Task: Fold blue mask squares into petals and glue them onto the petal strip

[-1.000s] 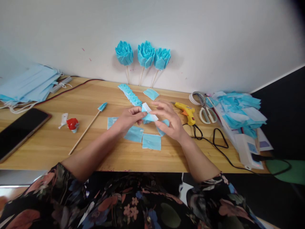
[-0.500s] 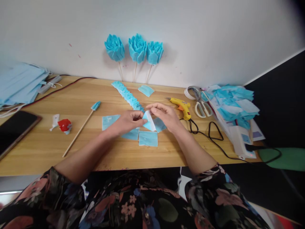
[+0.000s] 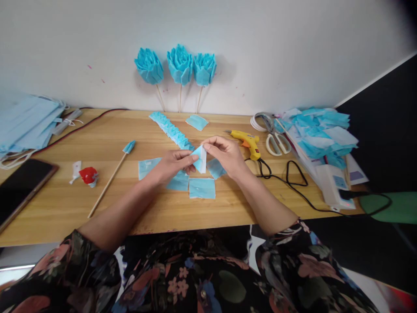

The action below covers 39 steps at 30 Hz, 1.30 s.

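Between my two hands is a folded piece of blue and white mask fabric. My left hand pinches its left side with thumb and fingers. At the top corner, the thumb and fingertips of my right hand are closed on the same piece. Flat cut fabric rectangles lie on the table just below and beside my hands, some partly hidden by them. A row of overlapping folded blue pieces runs from behind my left hand toward the wall, near a single loose blue piece.
Three blue fabric flowers on sticks lean on the wall. A bud-tipped stick, red object, phone and masks lie left. Right are a yellow glue gun, scissors, fabric scraps and a power strip.
The folded piece has turned more upright and narrower between my fingers. My left fingers have shifted under it, and my right fingertips now pinch its top corner. The camera view has moved slightly.
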Available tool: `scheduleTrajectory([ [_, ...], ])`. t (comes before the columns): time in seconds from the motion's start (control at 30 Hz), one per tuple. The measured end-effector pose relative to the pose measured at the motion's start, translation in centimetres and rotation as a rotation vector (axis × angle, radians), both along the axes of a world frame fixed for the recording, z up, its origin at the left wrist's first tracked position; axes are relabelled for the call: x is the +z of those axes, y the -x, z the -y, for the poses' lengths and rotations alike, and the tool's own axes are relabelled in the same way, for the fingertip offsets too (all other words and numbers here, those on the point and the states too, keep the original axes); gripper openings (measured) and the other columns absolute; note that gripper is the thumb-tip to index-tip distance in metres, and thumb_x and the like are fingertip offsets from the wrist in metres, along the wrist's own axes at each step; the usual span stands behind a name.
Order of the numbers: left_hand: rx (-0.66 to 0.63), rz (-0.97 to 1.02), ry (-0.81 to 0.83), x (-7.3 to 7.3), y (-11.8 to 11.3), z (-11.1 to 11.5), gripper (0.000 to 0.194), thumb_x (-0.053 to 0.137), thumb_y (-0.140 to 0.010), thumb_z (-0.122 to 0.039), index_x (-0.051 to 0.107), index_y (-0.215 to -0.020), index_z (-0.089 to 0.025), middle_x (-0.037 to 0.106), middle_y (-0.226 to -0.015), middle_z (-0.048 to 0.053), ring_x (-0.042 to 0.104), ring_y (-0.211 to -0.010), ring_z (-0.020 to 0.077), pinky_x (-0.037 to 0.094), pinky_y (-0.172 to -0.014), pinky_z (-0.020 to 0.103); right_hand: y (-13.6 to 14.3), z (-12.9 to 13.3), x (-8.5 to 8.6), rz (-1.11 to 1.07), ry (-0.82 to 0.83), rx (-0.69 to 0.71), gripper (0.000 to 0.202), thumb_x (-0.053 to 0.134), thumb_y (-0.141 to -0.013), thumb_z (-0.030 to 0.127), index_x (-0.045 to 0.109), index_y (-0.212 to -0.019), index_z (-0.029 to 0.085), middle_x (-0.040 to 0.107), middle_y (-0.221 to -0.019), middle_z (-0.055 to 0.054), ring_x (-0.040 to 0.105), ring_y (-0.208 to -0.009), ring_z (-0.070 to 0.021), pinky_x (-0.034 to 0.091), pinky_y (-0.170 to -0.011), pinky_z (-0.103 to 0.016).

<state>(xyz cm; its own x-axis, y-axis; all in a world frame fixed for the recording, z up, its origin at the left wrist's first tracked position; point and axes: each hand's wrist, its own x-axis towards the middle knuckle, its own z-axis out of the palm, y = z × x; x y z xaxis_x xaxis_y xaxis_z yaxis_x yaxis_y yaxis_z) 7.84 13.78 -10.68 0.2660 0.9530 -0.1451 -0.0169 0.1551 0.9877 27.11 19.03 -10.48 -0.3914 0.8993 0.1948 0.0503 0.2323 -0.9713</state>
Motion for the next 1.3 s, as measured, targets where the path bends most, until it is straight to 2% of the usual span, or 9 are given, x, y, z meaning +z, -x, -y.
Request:
scheduleTrajectory([
  [0.27,0.066,-0.014,-0.004,-0.4,-0.1,0.0,0.033,0.074,-0.079,-0.045,0.066,-0.066,-0.016,0.061,-0.057,-0.001,0.052,-0.052,0.0084,0.042,-0.053,0.022,0.0,0.3,0.3,0.054,-0.054,0.014,0.027,0.062,-0.092,0.046,0.076,-0.101,0.025,0.077,-0.098,-0.002,0.069,-0.090,-0.0175,0.056,-0.084,-0.035],
  [0.47,0.051,-0.086,0.005,-0.1,-0.1,0.1,0.031,0.072,-0.080,-0.042,0.064,-0.066,-0.016,0.059,-0.055,-0.001,0.053,-0.053,0.0084,0.040,-0.053,0.021,0.1,0.3,0.3,0.037,-0.095,0.063,0.030,0.070,-0.085,0.035,0.072,-0.114,0.025,0.075,-0.097,-0.001,0.069,-0.089,-0.0156,0.056,-0.084,-0.034],
  [0.67,0.026,-0.114,-0.024,0.0,-0.1,0.1,0.036,0.069,-0.082,-0.051,0.067,-0.070,-0.016,0.061,-0.057,-0.001,0.055,-0.055,0.0094,0.042,-0.055,0.022,0.2,0.5,0.3,0.065,-0.190,0.039,0.030,0.065,-0.087,0.026,0.070,-0.116,0.025,0.074,-0.090,0.000,0.068,-0.083,-0.0142,0.056,-0.082,-0.033],
  [0.8,0.041,-0.109,-0.014,-0.3,0.0,0.0,0.034,0.072,-0.079,-0.050,0.070,-0.073,-0.016,0.061,-0.057,0.000,0.054,-0.053,0.0099,0.041,-0.054,0.022,0.2,0.8,0.5,0.081,-0.255,0.042,0.031,0.064,-0.088,0.025,0.069,-0.118,0.026,0.074,-0.091,0.001,0.068,-0.084,-0.0143,0.056,-0.084,-0.034],
  [0.9,0.078,-0.091,-0.015,-0.4,0.0,0.0,0.032,0.073,-0.078,-0.047,0.070,-0.070,-0.016,0.060,-0.055,0.000,0.053,-0.053,0.0102,0.040,-0.052,0.023,0.2,1.2,0.8,0.171,-0.335,0.005,0.033,0.064,-0.089,0.025,0.068,-0.122,0.028,0.075,-0.093,0.001,0.069,-0.086,-0.0161,0.056,-0.088,-0.037],
  [1.1,0.164,-0.037,0.017,-0.1,-0.2,0.2,0.026,0.075,-0.078,-0.041,0.074,-0.077,-0.015,0.061,-0.057,0.000,0.055,-0.054,0.0110,0.044,-0.056,0.024,0.0,1.2,1.1,0.305,-0.646,-0.032,0.032,0.061,-0.093,0.025,0.066,-0.124,0.033,0.078,-0.095,0.001,0.069,-0.094,-0.0215,0.051,-0.097,-0.046],
  [1.3,0.156,0.097,0.076,-0.5,-0.3,0.0,0.024,0.074,-0.080,-0.039,0.073,-0.079,-0.015,0.064,-0.061,0.001,0.055,-0.055,0.0103,0.044,-0.057,0.024,-0.2,1.0,0.9,0.318,-0.772,-0.001,0.039,0.058,-0.094,0.022,0.061,-0.131,0.033,0.079,-0.098,0.001,0.069,-0.099,-0.0231,0.051,-0.096,-0.047],
])
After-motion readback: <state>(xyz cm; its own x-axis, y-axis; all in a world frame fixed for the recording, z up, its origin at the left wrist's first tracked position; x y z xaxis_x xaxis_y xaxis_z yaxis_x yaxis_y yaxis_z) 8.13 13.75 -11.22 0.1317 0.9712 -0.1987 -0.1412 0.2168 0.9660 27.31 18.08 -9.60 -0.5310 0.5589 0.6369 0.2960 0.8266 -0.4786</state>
